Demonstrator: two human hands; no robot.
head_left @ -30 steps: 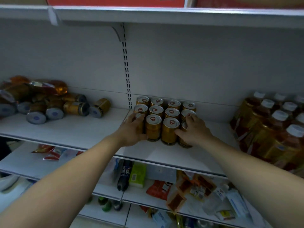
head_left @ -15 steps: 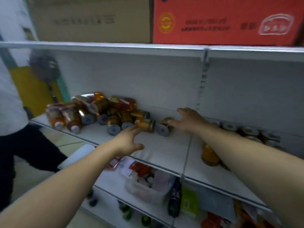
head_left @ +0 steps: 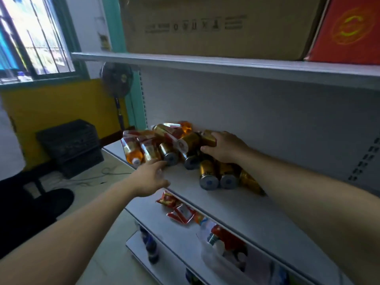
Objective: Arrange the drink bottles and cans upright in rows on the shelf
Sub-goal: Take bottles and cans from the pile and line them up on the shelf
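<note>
Right hand (head_left: pixel 225 148) grip clamped on gold can (head_left: pixel 208 137), left hand (head_left: pixel 149 177) grip apart, labels unreadable

Both forearms are bare to the frame's lower edge, with no sleeves showing on them. The left hand (head_left: pixel 149 177) and right hand (head_left: pixel 225 148) are ungloved, with no rings, watch or bands visible on either

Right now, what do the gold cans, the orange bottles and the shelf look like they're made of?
Gold cans: likely metal, shiny gold sides with dull silver ends. Orange bottles: probably clear plastic, since amber liquid shows through, with white caps and glossy labels. Shelf: looks like painted sheet metal, a smooth matte pale grey; blur leaves that uncertain.
</note>
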